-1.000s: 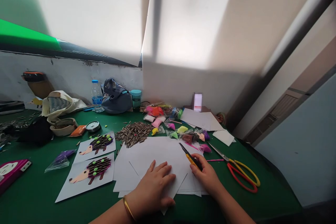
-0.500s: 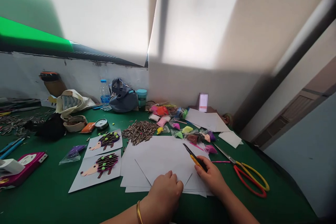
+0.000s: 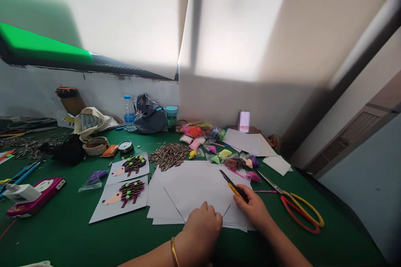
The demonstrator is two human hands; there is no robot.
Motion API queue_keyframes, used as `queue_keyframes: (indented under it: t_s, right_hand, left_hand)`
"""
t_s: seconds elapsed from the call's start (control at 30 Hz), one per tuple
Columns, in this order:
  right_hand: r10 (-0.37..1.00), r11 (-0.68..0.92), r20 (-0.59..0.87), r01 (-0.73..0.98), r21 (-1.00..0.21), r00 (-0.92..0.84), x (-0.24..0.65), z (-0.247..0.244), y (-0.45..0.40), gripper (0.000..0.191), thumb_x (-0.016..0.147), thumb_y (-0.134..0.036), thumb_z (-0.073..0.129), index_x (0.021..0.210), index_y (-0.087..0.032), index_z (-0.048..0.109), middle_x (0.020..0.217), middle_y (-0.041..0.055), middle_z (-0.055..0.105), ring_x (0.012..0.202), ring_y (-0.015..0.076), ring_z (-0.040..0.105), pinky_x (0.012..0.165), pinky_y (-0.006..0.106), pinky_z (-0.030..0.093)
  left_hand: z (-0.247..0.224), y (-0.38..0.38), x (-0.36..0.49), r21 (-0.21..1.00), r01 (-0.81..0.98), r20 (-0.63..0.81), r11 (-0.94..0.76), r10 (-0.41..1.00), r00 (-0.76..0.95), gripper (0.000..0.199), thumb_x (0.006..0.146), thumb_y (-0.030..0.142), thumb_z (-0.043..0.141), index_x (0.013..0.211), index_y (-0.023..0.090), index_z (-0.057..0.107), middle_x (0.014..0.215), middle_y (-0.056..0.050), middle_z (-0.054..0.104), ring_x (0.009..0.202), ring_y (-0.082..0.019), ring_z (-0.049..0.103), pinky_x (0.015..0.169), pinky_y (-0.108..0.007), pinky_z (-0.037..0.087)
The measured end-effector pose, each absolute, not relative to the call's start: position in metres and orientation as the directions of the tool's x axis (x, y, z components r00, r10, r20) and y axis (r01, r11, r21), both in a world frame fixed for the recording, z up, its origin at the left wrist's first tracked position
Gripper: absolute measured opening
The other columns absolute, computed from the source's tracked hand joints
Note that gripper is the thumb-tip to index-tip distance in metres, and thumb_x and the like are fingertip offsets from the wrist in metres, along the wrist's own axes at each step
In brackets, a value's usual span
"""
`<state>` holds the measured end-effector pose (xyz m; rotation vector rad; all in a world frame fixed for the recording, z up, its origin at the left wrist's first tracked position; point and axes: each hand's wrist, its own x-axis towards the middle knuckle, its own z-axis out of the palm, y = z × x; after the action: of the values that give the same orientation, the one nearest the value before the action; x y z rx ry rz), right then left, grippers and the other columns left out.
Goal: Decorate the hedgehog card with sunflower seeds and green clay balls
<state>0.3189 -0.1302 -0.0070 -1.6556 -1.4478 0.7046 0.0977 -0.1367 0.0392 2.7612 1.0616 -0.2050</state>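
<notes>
White paper sheets [image 3: 191, 179] lie in a loose pile in front of me on the green table. My left hand [image 3: 203, 227], with a gold bangle at the wrist, rests on the lower edge of the pile. Its fingers are curled, and what is under them is hidden. A yellow and black utility knife [image 3: 233, 185] is held in my right hand [image 3: 253, 206], its tip pointing up and left over the paper. Two cards with hedgehog pictures [image 3: 133, 164] lie left of the sheets.
Scissors [image 3: 286, 196] with red and yellow handles lie at the right. Striped seeds [image 3: 169, 156] and bagged coloured clay [image 3: 225, 153] sit behind the paper. A magenta device [image 3: 46, 192] is at the left; a bottle [image 3: 128, 114] and a bag [image 3: 150, 117] stand behind.
The view has turned slightly left, so the table items appear shifted right. Both hands keep nearly the same pose, and the knife is still in my right hand.
</notes>
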Motion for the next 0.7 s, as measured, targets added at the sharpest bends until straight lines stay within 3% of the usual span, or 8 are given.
queue_keyframes:
  t_s: [0.23,0.37,0.5,0.7]
  right_hand:
    - [0.984,-0.069,-0.012,0.322,-0.944,0.177,0.320,-0.008,-0.131,0.059,0.078,-0.054,0.063,0.125,-0.020,0.055,0.116,0.0097,0.066,0.099,0.0278,0.066,0.084,0.038,0.055]
    - [0.989,-0.096,-0.070,0.205,-0.974,0.129,0.325,-0.006,-0.134,0.062,0.082,-0.059,0.057,0.128,-0.018,0.051,0.107,0.0097,0.069,0.101,0.0270,0.067,0.089,0.038,0.053]
    - [0.993,-0.028,0.021,0.413,-0.910,0.113,0.335,0.008,-0.141,0.056,0.084,-0.060,0.053,0.124,-0.020,0.058,0.123,0.0112,0.064,0.112,0.0291,0.061,0.096,0.039,0.048]
    - [0.990,-0.132,-0.142,0.585,-0.800,0.029,0.354,0.030,-0.157,0.063,0.092,-0.058,0.036,0.144,-0.023,0.038,0.098,0.0056,0.067,0.078,0.0211,0.065,0.072,0.033,0.051]
  left_hand:
    - [0.051,-0.135,0.091,0.165,0.700,-0.179,-0.695,0.677,0.714,0.025,0.081,0.017,0.057,0.104,0.009,0.063,0.102,-0.018,0.068,0.098,-0.031,0.064,0.087,-0.044,0.052]
    - [0.052,-0.128,0.087,0.148,0.715,-0.155,-0.683,0.698,0.699,0.018,0.082,0.016,0.053,0.095,0.013,0.065,0.094,-0.014,0.070,0.085,-0.028,0.067,0.077,-0.039,0.053]
    - [0.049,-0.117,0.076,0.248,0.766,-0.048,-0.592,0.783,0.620,0.018,0.088,0.022,0.047,0.083,0.019,0.065,0.086,-0.008,0.070,0.078,-0.023,0.066,0.068,-0.032,0.048]
    - [0.044,-0.101,0.062,0.524,0.743,-0.033,-0.417,0.862,0.507,0.020,0.087,0.030,0.048,0.079,0.021,0.064,0.084,-0.003,0.070,0.079,-0.019,0.063,0.065,-0.026,0.040]
